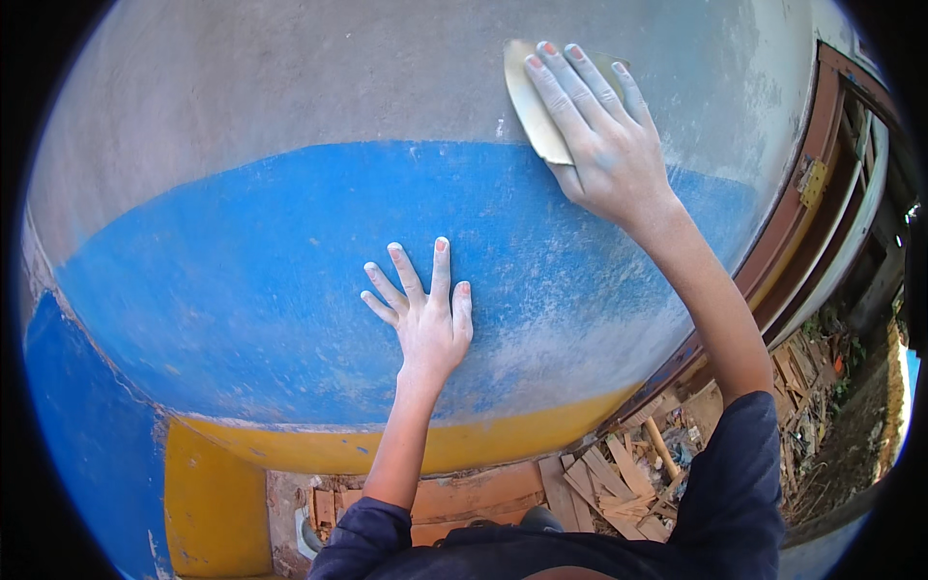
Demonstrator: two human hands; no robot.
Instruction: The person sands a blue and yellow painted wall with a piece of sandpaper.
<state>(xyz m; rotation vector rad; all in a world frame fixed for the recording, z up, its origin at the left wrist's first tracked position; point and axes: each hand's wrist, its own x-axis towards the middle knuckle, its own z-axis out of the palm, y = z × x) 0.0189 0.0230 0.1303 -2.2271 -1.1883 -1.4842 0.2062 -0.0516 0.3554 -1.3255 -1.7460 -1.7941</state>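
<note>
A tan sheet of sandpaper point(534, 101) is pressed flat on the painted plaster wall point(290, 242) at one o'clock; broken wooden scraps point(619, 483) are piled below at five o'clock.

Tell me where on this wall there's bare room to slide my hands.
Free: the blue band left of the left hand, the stretch between it and the right hand pressing the sandpaper sheet, and the grey wall above. Crowded: the door frame at right; wood scraps litter the ground.

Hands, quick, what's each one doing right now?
Left hand: open, palm flat on the blue wall, holding nothing.
Right hand: open, fingers spread, pressing a sheet of sandpaper against the wall.
</note>
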